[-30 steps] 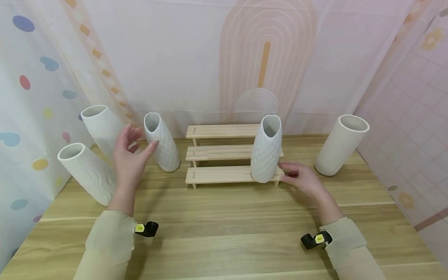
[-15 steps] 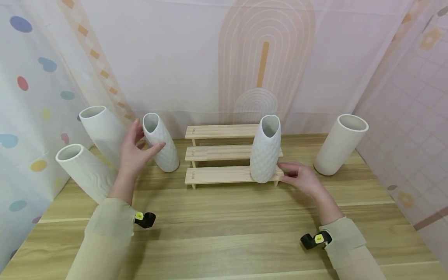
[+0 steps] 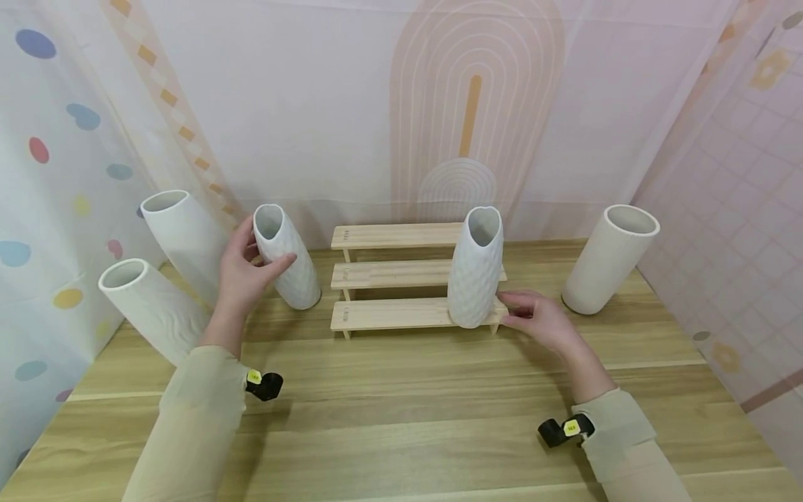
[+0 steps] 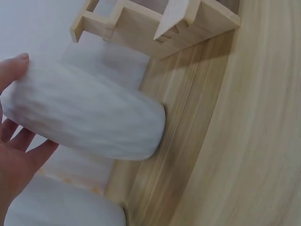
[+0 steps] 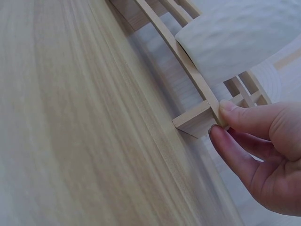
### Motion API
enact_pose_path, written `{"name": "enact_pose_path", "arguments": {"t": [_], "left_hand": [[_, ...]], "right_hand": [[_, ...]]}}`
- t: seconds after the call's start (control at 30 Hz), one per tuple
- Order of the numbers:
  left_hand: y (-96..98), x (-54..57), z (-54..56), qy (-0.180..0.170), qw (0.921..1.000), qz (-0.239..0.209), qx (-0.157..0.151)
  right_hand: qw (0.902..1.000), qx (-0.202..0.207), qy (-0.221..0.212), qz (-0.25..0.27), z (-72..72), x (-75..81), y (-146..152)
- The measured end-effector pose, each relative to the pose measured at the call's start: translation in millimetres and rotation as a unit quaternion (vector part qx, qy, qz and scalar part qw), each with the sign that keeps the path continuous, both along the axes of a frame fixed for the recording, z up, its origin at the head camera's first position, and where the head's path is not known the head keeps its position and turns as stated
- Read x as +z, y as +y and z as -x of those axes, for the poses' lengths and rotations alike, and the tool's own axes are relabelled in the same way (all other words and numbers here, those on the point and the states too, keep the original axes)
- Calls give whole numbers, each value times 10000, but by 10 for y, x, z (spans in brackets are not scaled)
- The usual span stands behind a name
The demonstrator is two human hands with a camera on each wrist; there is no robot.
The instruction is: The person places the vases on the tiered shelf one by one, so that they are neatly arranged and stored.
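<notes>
The left grip [image 3: 240, 276] has moved in, clasping the white dimpled ceramic vase [image 3: 300, 282] on the wood-grain desk [image 3: 408, 404]; a loose, high hold could tip it, while the right grip [image 3: 543, 323] pinches the pale tiered wooden rack [image 3: 389, 314]

The dimpled vases [image 3: 475, 279] look matt, the rack [image 3: 392, 315] smooth wood.

Left hand [image 3: 241, 277] curved, right hand [image 3: 541, 321] pinching, 2 forearms [image 3: 191, 418] outstretched
</notes>
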State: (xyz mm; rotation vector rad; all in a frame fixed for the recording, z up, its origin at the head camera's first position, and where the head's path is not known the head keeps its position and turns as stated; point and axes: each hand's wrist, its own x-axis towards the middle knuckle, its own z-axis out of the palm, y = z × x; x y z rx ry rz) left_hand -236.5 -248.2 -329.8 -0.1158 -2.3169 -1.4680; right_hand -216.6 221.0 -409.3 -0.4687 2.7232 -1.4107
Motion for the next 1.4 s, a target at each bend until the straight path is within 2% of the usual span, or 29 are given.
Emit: {"name": "enact_pose_path", "arguments": {"t": [0.07, 0.27, 0.47, 0.6, 0.83, 1.07, 1.27, 1.4], "left_hand": [[-2, -15, 0, -14, 10000, -61, 28], [-48, -172, 80, 116, 9996, -228, 116], [-29, -205, 23, 366, 9987, -353, 44], [-17, -130, -27, 505, 9977, -453, 21], [-9, 93, -143, 682, 9961, -555, 65], [115, 269, -272, 950, 9938, -567, -139], [256, 341, -351, 1019, 9939, -221, -348], [317, 362, -385, 1141, 9917, -350, -477]], "right_hand": [[10000, 10, 5, 12, 0, 1, 0], [10000, 27, 59, -7, 2, 5, 6], [9999, 104, 70, 56, -10, 25, -6], [9999, 112, 47, 87, -12, 24, -8], [10000, 43, 3, 12, 3, 1, 4], [10000, 44, 16, 37, 8, 0, 4], [10000, 40, 20, 23, 3, 5, 5], [10000, 44, 55, 25, 2, 5, 2]]}}
